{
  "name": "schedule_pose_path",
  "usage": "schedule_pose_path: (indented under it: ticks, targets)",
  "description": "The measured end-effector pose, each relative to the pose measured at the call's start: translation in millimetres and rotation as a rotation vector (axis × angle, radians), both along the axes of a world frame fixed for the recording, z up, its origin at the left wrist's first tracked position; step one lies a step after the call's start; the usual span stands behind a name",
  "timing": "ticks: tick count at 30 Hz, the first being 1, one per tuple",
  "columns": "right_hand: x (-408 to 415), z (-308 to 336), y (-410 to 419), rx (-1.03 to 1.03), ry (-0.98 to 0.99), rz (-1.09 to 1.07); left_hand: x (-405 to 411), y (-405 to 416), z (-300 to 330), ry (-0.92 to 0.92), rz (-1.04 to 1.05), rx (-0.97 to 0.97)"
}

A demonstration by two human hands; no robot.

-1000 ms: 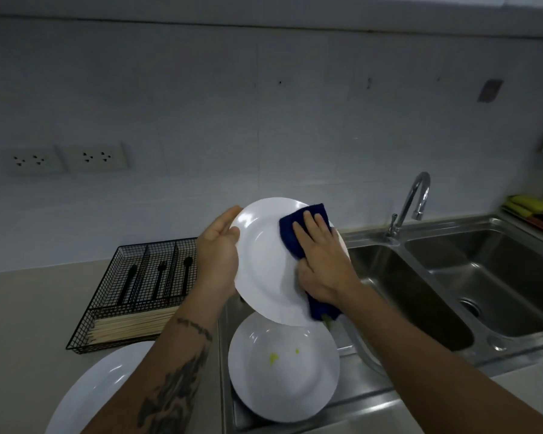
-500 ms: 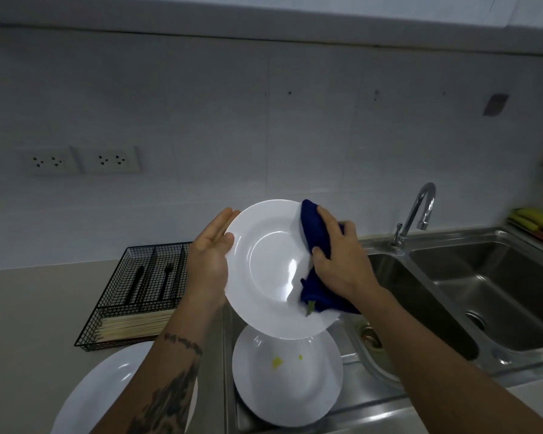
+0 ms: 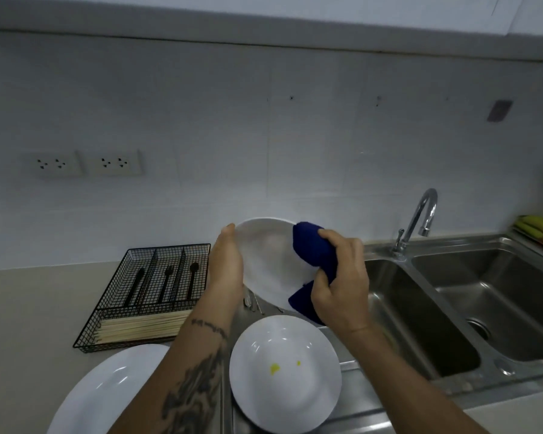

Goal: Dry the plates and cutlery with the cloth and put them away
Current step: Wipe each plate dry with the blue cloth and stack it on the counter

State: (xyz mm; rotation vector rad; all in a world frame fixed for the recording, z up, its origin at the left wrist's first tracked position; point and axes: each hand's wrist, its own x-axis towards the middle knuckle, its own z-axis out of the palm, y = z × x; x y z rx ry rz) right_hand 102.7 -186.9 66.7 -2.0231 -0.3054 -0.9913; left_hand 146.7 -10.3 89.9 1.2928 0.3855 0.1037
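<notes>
I hold a white plate (image 3: 268, 261) tilted on edge above the sink's draining board. My left hand (image 3: 226, 264) supports its left rim with straight fingers. My right hand (image 3: 339, 283) grips a dark blue cloth (image 3: 314, 252) wrapped over the plate's right rim. Below lies a second white plate (image 3: 284, 374) with small yellow specks on it. A third white plate (image 3: 107, 389) sits on the counter at the lower left. Some metal cutlery (image 3: 251, 300) shows just under the held plate.
A black wire cutlery tray (image 3: 151, 296) with dark cutlery and a bundle of wooden chopsticks stands on the beige counter to the left. A double steel sink (image 3: 452, 308) with a tap (image 3: 420, 217) lies to the right. Yellow sponges (image 3: 539, 227) rest at the far right.
The held plate has turned more edge-on. The cloth moved from the plate's face to its right rim, and my right hand now wraps it around the edge.
</notes>
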Motion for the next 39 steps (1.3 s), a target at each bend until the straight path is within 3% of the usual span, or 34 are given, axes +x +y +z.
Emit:
schedule_pose_path:
  ticks: [2, 9, 12, 15, 21, 25, 29, 34, 39]
  targets:
    - [-4, -8, 0, -0.032, -0.018, 0.04, 4, 0, 5, 0.064, -0.049, -0.228]
    - [-17, -21, -10, -0.244, 0.06, 0.254, 9, 16, 7, 0.109, 0.113, -0.438]
    - [-20, -25, -22, -0.31, 0.116, 0.35, 12, 20, 1, 0.113, 0.082, -0.41]
    - [-22, -20, -30, -0.237, 0.209, 0.436, 11, 28, -4, 0.065, 0.02, -0.394]
    - [8, 17, -27, 0.185, 0.3, 0.259, -4, 24, -15, -0.049, -0.097, -0.332]
    - [31, 33, 0, 0.115, 0.441, 0.203, -13, 4, -17, -0.073, -0.2, -0.325]
    - [43, 25, 7, -0.09, 0.559, 0.096, -17, 6, -13, -0.128, -0.217, -0.347]
    - [49, 13, -6, 0.353, 0.744, 0.127, -22, 23, -11, -0.156, -0.247, -0.331]
    - [38, 29, 33, 0.049, 0.478, 0.122, -21, 6, -12, -0.162, -0.252, -0.414]
